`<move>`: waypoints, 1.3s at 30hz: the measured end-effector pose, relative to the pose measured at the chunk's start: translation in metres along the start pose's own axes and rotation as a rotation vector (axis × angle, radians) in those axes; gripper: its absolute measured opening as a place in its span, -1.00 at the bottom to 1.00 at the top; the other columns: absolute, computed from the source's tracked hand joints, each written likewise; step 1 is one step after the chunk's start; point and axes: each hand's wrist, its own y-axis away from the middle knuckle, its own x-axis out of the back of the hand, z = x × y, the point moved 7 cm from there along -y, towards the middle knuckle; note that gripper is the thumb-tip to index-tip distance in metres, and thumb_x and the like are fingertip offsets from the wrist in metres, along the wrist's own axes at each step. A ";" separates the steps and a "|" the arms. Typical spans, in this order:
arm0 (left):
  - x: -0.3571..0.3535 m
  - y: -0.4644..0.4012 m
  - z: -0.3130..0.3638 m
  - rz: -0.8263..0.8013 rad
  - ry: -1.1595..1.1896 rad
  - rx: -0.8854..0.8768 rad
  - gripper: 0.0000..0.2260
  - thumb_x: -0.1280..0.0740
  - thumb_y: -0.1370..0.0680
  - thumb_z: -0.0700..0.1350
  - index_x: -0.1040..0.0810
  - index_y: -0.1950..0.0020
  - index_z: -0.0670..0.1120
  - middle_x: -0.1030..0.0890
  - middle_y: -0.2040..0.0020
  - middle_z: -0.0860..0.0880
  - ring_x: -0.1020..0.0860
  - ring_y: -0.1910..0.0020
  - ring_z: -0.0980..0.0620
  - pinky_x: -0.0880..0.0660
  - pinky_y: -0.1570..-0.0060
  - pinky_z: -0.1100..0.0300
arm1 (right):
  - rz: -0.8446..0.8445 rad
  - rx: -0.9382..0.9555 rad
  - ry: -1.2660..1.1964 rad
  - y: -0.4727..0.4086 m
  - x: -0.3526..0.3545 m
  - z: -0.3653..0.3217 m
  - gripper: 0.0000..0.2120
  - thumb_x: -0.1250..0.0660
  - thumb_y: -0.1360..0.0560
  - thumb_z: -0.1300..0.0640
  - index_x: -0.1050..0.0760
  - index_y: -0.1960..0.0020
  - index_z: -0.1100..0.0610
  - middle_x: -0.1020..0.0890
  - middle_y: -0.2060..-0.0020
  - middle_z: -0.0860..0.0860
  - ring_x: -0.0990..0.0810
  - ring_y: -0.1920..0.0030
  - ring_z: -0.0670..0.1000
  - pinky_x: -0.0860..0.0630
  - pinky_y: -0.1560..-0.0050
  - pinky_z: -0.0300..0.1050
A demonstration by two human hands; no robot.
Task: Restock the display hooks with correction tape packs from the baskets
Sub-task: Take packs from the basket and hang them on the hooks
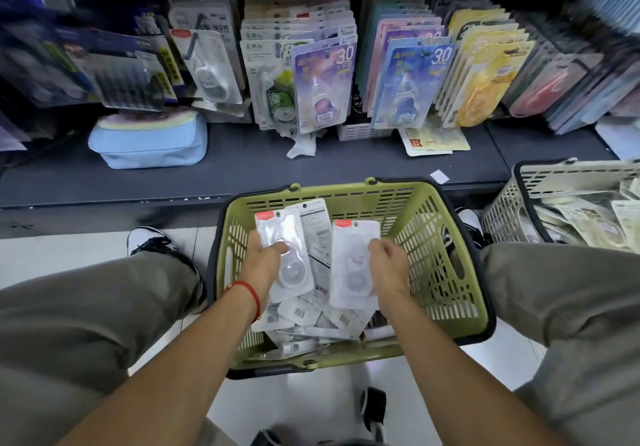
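Left hand (266,250) in the centre of the frame, grip closed on a clear correction tape pack (285,248): thumb across the blister front, fingers tucked behind, pack rising up and away from the grip toward the top of the frame, red tab at its upper end. A second pack (315,224), back side showing print, fanned out just behind the first; whether the same grip holds it, cannot tell. Red string bracelet (247,289) on that wrist.

Right hand (386,257) just right of centre, grip pinching another clear pack (353,258) along its right edge, pack hanging left of the fingers and standing upright, red tab at top. The two held packs side by side, a narrow gap between them.

Both hands low over the green basket (446,265), centre of the frame, on the white floor between the knees. Loose packs (301,312) heaped in the basket bottom beneath the held ones, barcodes up.

Right edge of the frame: a cream basket (502,213) with more pale packets inside, beside the green one.

Upper half of the frame: dark shelf (242,165) with rows of carded correction tapes (412,89) hanging in purple, blue and yellow. A light blue pouch (149,144) lying on the shelf at upper left, crumpled paper (301,146) near upper centre.
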 end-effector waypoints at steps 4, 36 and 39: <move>-0.021 0.008 0.002 -0.170 0.121 -0.056 -0.59 -0.49 -0.58 -0.17 -0.46 -0.37 0.03 -0.71 -0.16 -0.05 -0.71 -0.09 -0.08 -0.65 0.14 0.03 | -0.223 0.202 0.073 0.025 -0.056 -0.022 -0.84 -0.32 -0.64 0.20 -0.63 0.08 0.18 -0.69 0.19 0.11 -0.58 0.21 0.04 -0.54 0.16 -0.06; 0.027 0.018 0.017 -0.221 0.063 -0.197 -0.39 -0.65 -0.40 -0.15 -0.51 -0.38 0.06 -0.75 -0.17 0.01 -0.72 -0.16 0.00 -0.66 -0.15 -0.05 | -0.334 0.227 -0.026 0.021 -0.105 -0.026 -0.93 -0.40 -0.60 -0.05 -0.64 -0.01 -0.09 -0.72 0.09 -0.12 -0.67 0.06 -0.17 -0.62 -0.01 -0.15; 0.045 0.015 0.019 -0.079 0.047 -0.216 -0.46 -0.64 -0.41 -0.19 -0.54 -0.31 0.07 -0.76 -0.06 0.09 -0.74 -0.04 0.09 -0.70 0.05 0.11 | -0.194 0.218 0.186 0.001 -0.097 -0.020 -0.72 -0.37 -0.64 -0.01 -0.55 -0.33 0.01 -0.62 -0.25 -0.03 -0.58 -0.30 0.06 -0.54 -0.33 0.08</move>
